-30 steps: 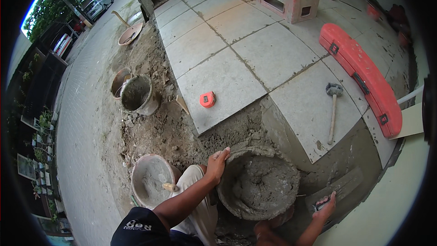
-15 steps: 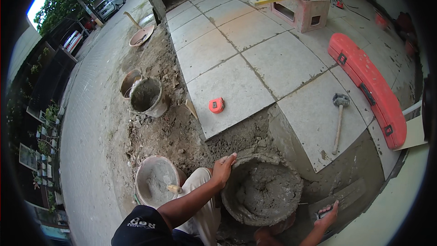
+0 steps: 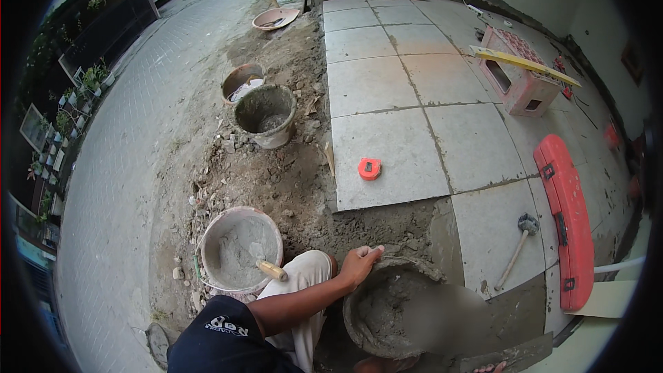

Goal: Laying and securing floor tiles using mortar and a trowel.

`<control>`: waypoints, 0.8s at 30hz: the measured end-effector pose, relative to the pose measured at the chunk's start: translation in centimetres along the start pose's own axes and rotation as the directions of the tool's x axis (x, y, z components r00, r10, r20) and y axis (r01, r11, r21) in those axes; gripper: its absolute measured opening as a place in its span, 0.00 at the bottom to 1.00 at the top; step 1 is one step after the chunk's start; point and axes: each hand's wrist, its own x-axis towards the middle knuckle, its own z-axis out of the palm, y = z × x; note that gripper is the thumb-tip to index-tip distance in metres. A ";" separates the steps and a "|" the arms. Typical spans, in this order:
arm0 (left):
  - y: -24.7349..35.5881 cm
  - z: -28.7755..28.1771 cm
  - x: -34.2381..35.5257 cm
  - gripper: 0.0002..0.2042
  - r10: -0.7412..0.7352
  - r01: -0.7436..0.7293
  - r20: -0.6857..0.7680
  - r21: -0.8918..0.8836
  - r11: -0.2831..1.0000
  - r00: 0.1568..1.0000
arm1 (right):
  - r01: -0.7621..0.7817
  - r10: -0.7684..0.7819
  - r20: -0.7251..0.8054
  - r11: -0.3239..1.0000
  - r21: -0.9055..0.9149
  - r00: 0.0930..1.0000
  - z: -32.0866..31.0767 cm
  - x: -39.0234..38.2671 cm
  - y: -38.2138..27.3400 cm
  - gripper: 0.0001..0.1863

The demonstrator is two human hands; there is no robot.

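Note:
My left hand (image 3: 360,263) grips the rim or wire handle of a mortar-caked bucket (image 3: 376,304) full of wet grey mortar, beside my bent left knee in pale trousers. At the bottom edge, my right hand (image 3: 489,367) is only partly visible, fingers wrapped round a flat steel trowel (image 3: 511,349). A blurred patch hides part of the bucket and the wet bed next to it. To the left, a pale bucket (image 3: 235,249) of grey cement holds a wooden-handled tool (image 3: 271,269).
Pale floor tiles (image 3: 387,138) bear a red tape measure (image 3: 369,169), mallet (image 3: 525,231), red case (image 3: 559,221) and crate (image 3: 514,72) with yellow level (image 3: 525,63). Buckets (image 3: 266,116) and basin (image 3: 275,17) stand on rubble beside a paved lane (image 3: 117,179).
The view has swung, so the tiles appear shifted right and straighter. My right hand and trowel now sit lower, mostly out of frame. My left hand stays on the bucket.

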 end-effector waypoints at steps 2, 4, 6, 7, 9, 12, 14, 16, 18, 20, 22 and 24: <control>0.4 -0.5 -0.3 0.23 -0.011 0.011 0.006 -0.001 1.000 1.000 | 0.317 -0.329 -0.062 0.936 -0.153 0.942 1.6 -3.2 -3.8 0.27; -0.6 -2.6 -0.4 0.22 -0.008 0.006 -0.048 -0.052 0.999 0.999 | 0.265 -0.272 -0.050 0.957 -0.117 0.961 2.1 0.1 -0.4 0.31; 0.2 0.4 0.2 0.22 -0.004 0.008 0.059 -0.080 0.997 0.998 | 0.369 -0.695 0.215 0.077 -0.926 0.686 -5.1 8.6 4.1 0.34; 0.4 0.3 0.2 0.22 0.007 -0.003 0.064 -0.071 0.997 0.998 | 0.351 -0.692 0.197 0.086 -0.932 0.694 -5.0 7.5 4.9 0.34; 0.3 -0.8 0.2 0.21 0.010 -0.009 0.030 -0.021 1.000 1.000 | 0.116 -0.061 0.120 0.838 -0.533 0.991 -0.8 5.4 6.1 0.28; 0.8 0.1 0.2 0.20 -0.009 0.008 0.034 0.011 1.000 0.999 | 0.139 -0.129 0.052 0.896 -0.422 0.990 0.4 3.9 7.9 0.18; 0.7 0.2 0.9 0.18 0.021 -0.020 0.046 -0.011 1.000 0.999 | -0.043 0.051 0.056 0.989 -0.144 0.997 2.5 1.8 5.6 0.16; -0.4 0.2 1.5 0.16 -0.039 0.045 0.051 -0.139 0.989 0.998 | -0.076 0.083 0.073 0.992 -0.104 0.994 2.4 3.8 5.5 0.16; -0.2 -1.3 1.9 0.13 -0.034 0.036 0.015 -0.126 0.991 0.999 | -0.165 0.159 0.112 0.986 0.040 0.981 4.5 5.0 5.3 0.18; 1.8 0.4 0.7 0.14 -0.078 0.078 0.041 -0.001 0.997 0.996 | -0.171 0.160 0.090 0.977 0.129 0.983 5.7 5.8 4.2 0.18; 1.4 -0.2 0.8 0.21 -0.095 0.108 0.136 -0.093 0.990 0.986 | -0.166 0.146 0.104 0.958 0.233 0.984 6.2 6.4 2.9 0.16; -0.6 -1.1 1.9 0.24 -0.115 0.115 0.106 0.001 0.993 0.988 | -0.165 0.135 0.117 0.937 0.308 0.984 6.1 7.7 3.1 0.15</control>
